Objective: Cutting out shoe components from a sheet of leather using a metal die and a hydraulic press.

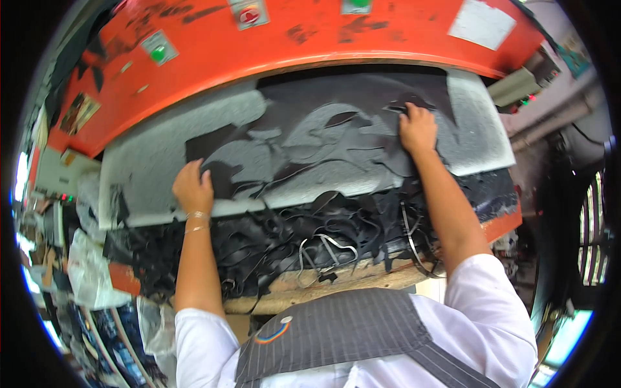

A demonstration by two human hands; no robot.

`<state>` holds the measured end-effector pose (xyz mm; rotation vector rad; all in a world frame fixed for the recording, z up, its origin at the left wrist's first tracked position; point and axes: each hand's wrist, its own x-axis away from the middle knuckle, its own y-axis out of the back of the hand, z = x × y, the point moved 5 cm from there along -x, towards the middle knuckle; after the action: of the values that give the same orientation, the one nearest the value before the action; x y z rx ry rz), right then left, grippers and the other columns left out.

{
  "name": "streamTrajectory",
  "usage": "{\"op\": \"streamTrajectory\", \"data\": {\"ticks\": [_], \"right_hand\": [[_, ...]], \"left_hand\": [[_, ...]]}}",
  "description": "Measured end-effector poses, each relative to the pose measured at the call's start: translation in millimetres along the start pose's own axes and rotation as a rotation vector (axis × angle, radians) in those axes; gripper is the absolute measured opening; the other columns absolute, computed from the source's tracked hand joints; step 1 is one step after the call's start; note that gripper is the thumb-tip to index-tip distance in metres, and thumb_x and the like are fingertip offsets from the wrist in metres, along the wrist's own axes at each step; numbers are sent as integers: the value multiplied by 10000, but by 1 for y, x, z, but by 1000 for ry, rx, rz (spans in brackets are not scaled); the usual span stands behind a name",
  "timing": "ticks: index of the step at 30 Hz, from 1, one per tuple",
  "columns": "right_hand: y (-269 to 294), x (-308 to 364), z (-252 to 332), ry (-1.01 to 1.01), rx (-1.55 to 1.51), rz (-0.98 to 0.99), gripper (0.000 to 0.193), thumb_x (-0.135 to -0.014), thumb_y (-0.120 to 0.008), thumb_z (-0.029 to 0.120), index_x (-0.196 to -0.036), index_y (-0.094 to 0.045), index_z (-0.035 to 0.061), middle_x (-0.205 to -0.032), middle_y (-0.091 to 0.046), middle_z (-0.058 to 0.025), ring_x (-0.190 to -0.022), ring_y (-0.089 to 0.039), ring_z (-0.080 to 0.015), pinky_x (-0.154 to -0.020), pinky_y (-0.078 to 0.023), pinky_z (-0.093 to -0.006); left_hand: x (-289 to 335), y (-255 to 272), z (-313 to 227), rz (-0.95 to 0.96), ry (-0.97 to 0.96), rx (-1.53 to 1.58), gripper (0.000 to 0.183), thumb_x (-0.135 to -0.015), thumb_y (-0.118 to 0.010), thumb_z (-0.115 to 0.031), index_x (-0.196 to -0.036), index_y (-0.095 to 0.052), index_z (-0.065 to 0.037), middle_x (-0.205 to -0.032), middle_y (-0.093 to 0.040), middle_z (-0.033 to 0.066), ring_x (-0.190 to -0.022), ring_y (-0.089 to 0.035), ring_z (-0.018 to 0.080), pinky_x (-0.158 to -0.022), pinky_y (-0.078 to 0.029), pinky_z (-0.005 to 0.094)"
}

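Observation:
A dark leather sheet [349, 87], full of curved cut-out gaps, lies across a pale grey cutting board [155, 155]. My left hand [194, 186] is at the sheet's left end, fingers curled and closed on its edge. Farther off to the right, my right hand [419, 130] pinches the leather between thumb and fingers beside a small slit-like opening. Narrow strips of the same sheet sag and twist between both hands. What lies under my fingertips is partly hidden.
Black leather scraps [259, 239] are heaped along the near edge. Among them rest a metal cutting die [326, 252] and a curved metal strip [410, 236]. Behind the board stands an orange machine [207, 71] with a green button [158, 54] and red button [248, 15]. Plastic bags [94, 271] hang left.

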<state>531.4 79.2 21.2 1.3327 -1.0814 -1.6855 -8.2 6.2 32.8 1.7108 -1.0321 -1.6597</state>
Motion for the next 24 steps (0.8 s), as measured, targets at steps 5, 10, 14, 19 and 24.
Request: {"op": "streamTrajectory", "data": {"ticks": [5,10,14,19,24], "right_hand": [[8,7,-8,27,63,54,500,-904,-579,399,-1335,-498,158,-1202,-596,-154,-1109,-552,-367,-912,-458,-486],[57,25,-19,10,217,81,530,-890,-619,356,-1349,-488,125,-1240,-591,-186,-1134,-551,-366,-936,-446,-468],[116,70,54,384,-196,-118,419,-826,-703,177,-1210,-581,60,-1202,-599,-181,-1099,-565,-366,-944,-452,-444],[142,217,308,1041,-640,687,420,-815,-716,268,-1194,-611,121,-1115,-633,-112,-1079,-590,-299,-896,-505,-410],[117,326,419,1206,-677,742,557,-773,-737,315,-1217,-568,24,-1056,-603,-134,-1007,-570,-285,-831,-516,-391]], "left_hand": [[32,-4,9,441,-35,3,513,-944,-496,-379,-1409,-470,-166,-1490,-412,67,-1391,-337,321,-1097,-269,530],[23,67,59,326,101,147,460,-893,-625,-268,-1317,-550,-107,-1370,-519,139,-1277,-472,332,-1038,-374,431],[20,101,88,218,166,337,284,-859,-667,-184,-1108,-662,-47,-1133,-648,155,-1047,-614,329,-909,-474,354],[37,72,89,187,-15,516,174,-823,-675,-171,-949,-702,-55,-979,-694,107,-957,-633,306,-844,-487,407],[48,31,63,171,-164,510,212,-850,-657,-196,-1019,-717,-84,-1097,-680,90,-1103,-588,280,-979,-415,437]]}}
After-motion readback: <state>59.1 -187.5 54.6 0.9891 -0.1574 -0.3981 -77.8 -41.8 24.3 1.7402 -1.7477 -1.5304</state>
